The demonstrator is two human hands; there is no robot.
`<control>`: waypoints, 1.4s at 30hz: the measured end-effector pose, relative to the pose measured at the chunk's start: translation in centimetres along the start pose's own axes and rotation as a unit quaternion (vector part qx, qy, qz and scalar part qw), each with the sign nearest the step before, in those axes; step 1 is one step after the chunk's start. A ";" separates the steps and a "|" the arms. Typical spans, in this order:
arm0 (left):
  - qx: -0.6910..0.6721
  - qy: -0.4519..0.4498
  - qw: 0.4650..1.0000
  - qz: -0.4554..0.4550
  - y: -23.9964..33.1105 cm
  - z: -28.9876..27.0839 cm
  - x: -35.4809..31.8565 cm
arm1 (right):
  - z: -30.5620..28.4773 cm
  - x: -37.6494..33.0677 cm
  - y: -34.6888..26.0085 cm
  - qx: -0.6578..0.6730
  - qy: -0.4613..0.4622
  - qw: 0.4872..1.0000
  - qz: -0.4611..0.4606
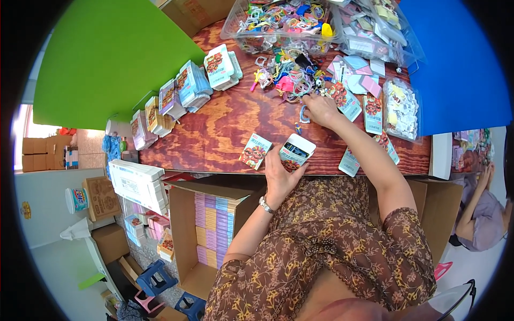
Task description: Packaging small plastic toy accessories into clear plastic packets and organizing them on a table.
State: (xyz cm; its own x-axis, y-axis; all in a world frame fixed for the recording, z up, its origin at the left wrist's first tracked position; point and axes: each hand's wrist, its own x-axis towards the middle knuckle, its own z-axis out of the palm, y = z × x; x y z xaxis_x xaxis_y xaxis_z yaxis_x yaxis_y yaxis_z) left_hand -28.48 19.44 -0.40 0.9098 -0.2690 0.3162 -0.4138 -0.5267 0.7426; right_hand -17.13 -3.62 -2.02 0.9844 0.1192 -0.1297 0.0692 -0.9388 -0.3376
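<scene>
Holding small open cardboard box [296, 151], left hand [279, 176] is wrapped around its underside, mouth turned up, at near table edge [225, 160]. Right hand [320, 109] is stretched forward, fingers narrowed onto blue hair tie [303, 114] beside heap of colourful hair accessories [286, 75]. Flat printed box [256, 151] is seen just left of held box.

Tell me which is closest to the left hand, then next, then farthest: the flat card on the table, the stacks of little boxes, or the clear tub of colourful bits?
1. Flat card, just left of the left hand.
2. Stacks of little boxes, farther up-left.
3. Clear tub, at the table's far edge.
</scene>
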 end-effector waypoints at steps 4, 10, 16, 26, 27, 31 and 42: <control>0.005 0.002 1.000 -0.001 -0.3 -0.1 -0.4 | -0.3 0.1 -0.8 -0.009 -0.044 0.999 0.027; 0.001 -0.001 1.000 -0.015 -0.4 0.3 -0.2 | -0.2 -1.2 1.0 0.026 0.015 0.999 -0.022; -0.024 -0.032 0.996 -0.077 -1.3 1.2 0.3 | -6.9 -4.2 -1.2 0.033 0.060 0.996 -0.064; -0.028 -0.032 0.998 -0.046 -0.4 3.4 0.9 | -10.4 -8.1 -4.0 0.227 0.034 0.970 -0.076; -0.027 -0.035 0.998 -0.045 -0.3 3.5 0.9 | -9.8 -8.4 -4.1 0.227 0.034 0.970 -0.075; -0.029 -0.036 0.998 -0.043 0.4 3.7 0.8 | -7.3 -9.3 -4.5 0.277 0.058 0.958 -0.042; -0.010 -0.018 0.999 -0.050 0.6 3.7 0.4 | -5.0 -10.6 -4.9 0.266 0.060 0.962 -0.006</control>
State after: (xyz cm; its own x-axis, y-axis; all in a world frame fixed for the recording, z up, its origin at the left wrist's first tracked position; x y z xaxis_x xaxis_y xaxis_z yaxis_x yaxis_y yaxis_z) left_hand -28.51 16.03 -2.08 0.9448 -0.2441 0.2185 -0.3193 -0.5365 0.7811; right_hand -27.07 -1.90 5.62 0.9979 0.0609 -0.0238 0.0203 -0.6347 -0.7725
